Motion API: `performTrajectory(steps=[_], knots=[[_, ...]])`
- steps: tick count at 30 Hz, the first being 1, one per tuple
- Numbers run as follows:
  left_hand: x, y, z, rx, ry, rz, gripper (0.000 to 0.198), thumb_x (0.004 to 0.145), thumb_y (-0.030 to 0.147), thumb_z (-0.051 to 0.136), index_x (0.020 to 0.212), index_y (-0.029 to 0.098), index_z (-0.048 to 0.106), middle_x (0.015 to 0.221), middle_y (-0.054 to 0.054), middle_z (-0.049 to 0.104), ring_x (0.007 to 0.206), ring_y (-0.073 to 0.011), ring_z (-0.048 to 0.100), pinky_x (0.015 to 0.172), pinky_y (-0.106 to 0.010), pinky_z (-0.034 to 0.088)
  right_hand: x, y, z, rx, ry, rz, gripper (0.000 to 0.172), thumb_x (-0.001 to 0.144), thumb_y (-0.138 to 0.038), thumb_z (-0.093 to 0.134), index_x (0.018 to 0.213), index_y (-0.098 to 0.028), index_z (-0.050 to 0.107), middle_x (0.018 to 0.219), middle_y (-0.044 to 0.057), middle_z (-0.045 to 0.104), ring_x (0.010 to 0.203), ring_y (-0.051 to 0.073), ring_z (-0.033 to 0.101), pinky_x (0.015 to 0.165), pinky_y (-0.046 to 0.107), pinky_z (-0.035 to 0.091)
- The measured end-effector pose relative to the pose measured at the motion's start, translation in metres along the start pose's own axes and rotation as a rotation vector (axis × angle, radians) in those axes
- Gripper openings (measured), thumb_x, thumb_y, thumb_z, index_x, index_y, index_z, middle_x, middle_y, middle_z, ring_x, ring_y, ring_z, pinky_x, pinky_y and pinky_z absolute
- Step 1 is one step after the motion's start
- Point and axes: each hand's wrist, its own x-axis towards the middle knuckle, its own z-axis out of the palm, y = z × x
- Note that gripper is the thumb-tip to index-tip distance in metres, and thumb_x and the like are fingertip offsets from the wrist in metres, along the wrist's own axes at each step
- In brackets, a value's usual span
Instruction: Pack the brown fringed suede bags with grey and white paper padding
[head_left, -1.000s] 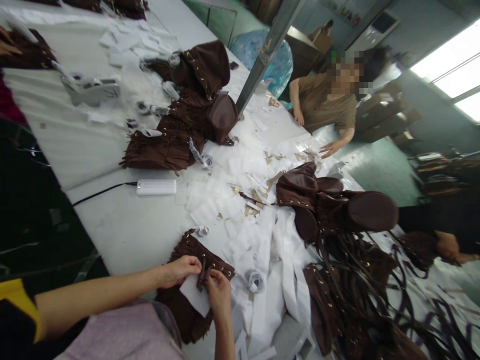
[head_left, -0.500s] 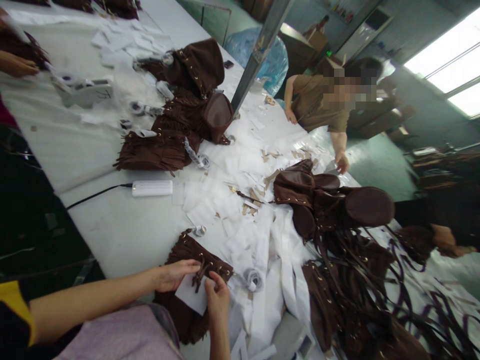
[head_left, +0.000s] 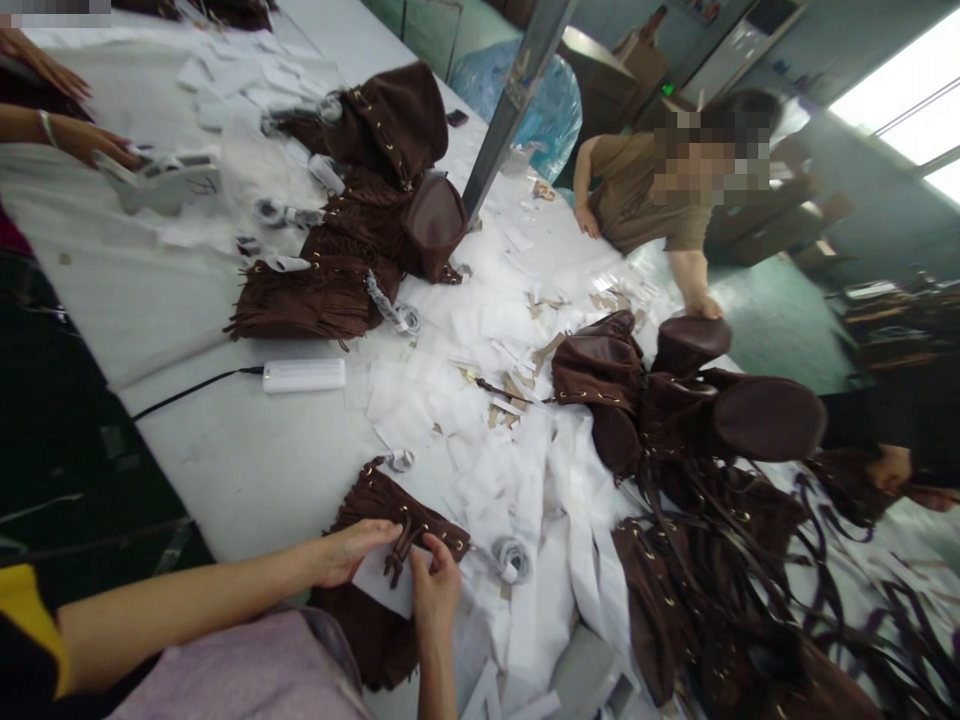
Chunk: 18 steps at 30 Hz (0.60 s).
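Note:
A dark brown fringed drawstring bag (head_left: pixel 375 645) with gold eyelets lies on the table in front of me. Over its front is a white paper sheet (head_left: pixel 384 588), tucked behind the knotted cord (head_left: pixel 400 548). My left hand (head_left: pixel 352 553) pinches the sheet's left side, its fingertips close to the cord. On the other side, my right hand (head_left: pixel 437 580) grips the sheet's right edge between thumb and fingers. The hidden parts of the sheet lie under my fingers. A wrapped strap roll (head_left: pixel 511 560) rests just right of the bag.
More brown bags (head_left: pixel 315 298) stand behind a white power strip (head_left: pixel 304 375). Bags with loose straps (head_left: pixel 720 590) crowd the right. Paper scraps (head_left: pixel 480 400) cover the middle, near a metal post (head_left: pixel 517 100). Co-workers stand opposite, at the right and at the far left.
The co-worker opposite now has a hand on a brown bag, which is raised. At the far left, a person's hands have moved to a white box-like item. My hands stay almost in place.

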Motion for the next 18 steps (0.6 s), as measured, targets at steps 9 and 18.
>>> performTrajectory(steps=[9, 18], knots=[[0.0, 0.006, 0.01, 0.156, 0.006, 0.033, 0.047, 0.066, 0.059, 0.071, 0.072, 0.013, 0.064, 0.063, -0.004, 0.065, 0.054, -0.0181, 0.06, 0.059, -0.033, 0.048, -0.001, -0.014, 0.002, -0.007, 0.018, -0.001, 0.034, 0.069, -0.032, 0.059, 0.099, -0.019, 0.069, 0.089, 0.006, 0.072, 0.082, 0.023, 0.065, 0.076, 0.032, 0.048], [0.006, -0.005, 0.01, 0.415, 0.209, 0.287, 0.046, 0.067, 0.056, 0.066, 0.053, 0.018, 0.045, 0.052, 0.007, 0.038, 0.052, -0.0095, 0.032, 0.052, -0.025, 0.024, -0.021, -0.013, 0.021, 0.038, 0.107, 0.068, 0.035, 0.077, -0.043, 0.058, 0.102, -0.021, 0.068, 0.097, 0.009, 0.072, 0.09, 0.024, 0.066, 0.082, 0.034, 0.049]])
